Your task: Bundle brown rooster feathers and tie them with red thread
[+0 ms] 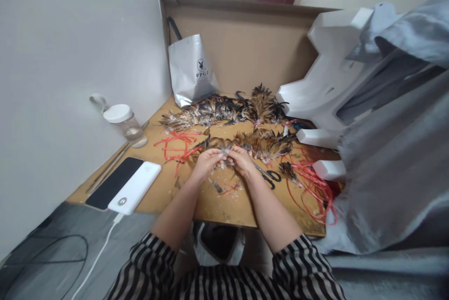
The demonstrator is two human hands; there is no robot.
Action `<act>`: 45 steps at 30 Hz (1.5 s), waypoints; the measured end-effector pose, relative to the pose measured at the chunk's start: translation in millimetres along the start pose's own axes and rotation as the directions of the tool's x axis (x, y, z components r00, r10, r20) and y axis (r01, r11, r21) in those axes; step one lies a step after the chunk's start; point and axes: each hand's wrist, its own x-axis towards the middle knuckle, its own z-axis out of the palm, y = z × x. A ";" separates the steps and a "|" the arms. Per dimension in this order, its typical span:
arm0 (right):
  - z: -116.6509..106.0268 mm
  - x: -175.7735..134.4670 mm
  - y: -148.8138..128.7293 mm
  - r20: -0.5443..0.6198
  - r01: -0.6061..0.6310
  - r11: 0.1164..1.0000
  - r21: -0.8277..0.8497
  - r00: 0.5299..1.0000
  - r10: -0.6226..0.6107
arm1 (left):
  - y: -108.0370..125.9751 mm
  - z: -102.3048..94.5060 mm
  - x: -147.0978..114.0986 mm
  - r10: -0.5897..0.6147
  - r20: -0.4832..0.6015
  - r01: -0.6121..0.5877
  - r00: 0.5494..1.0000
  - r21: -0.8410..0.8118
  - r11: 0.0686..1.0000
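Note:
My left hand [208, 161] and my right hand [240, 159] meet above the middle of the table, fingertips pinched together. Between them is a small tuft of greyish feathers [225, 151], partly covered by the fingers. Just behind my hands lies a row of brown feathers [261, 143]. Black-handled scissors [272, 176] rest to the right of my right hand, close to a small dark feather bundle [288, 170]. Red plastic strips [317, 188] lie in a tangle at the right, with more red strips [179, 142] at the left. Feather scraps [218, 186] are scattered in front of my hands.
A long heap of feathers [213, 112] lies at the back, before a silver bag [191, 68]. At left are a lidded jar [128, 124], a phone [115, 180] and a white power bank [135, 187] with a cable. White foam [329, 68] and grey cloth [396, 159] border the right.

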 end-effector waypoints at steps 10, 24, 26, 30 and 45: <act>2.7 -0.9 1.6 -0.032 0.031 0.997 -0.068 0.999 -0.033 | 0.9 -0.5 1.8 -0.008 -0.050 0.007 0.999 -0.033 0.999; 2.8 -1.6 3.4 -0.005 0.045 0.996 -0.078 0.999 -0.046 | 2.6 -2.0 1.2 -0.037 -0.012 0.036 0.999 -0.071 0.997; 2.9 -1.4 2.7 -0.007 0.061 0.995 -0.078 0.998 -0.062 | 2.3 -4.0 1.7 -0.041 -0.012 0.041 0.999 -0.060 0.997; 2.0 -0.4 1.5 -0.037 0.102 0.993 -0.054 0.994 -0.104 | 1.0 -7.5 2.9 -0.005 -0.050 0.003 0.999 -0.043 0.999; 1.4 0.7 1.1 0.007 0.115 0.993 -0.003 0.993 -0.115 | 4.6 -2.7 1.5 -0.007 -0.058 0.000 0.998 -0.120 0.993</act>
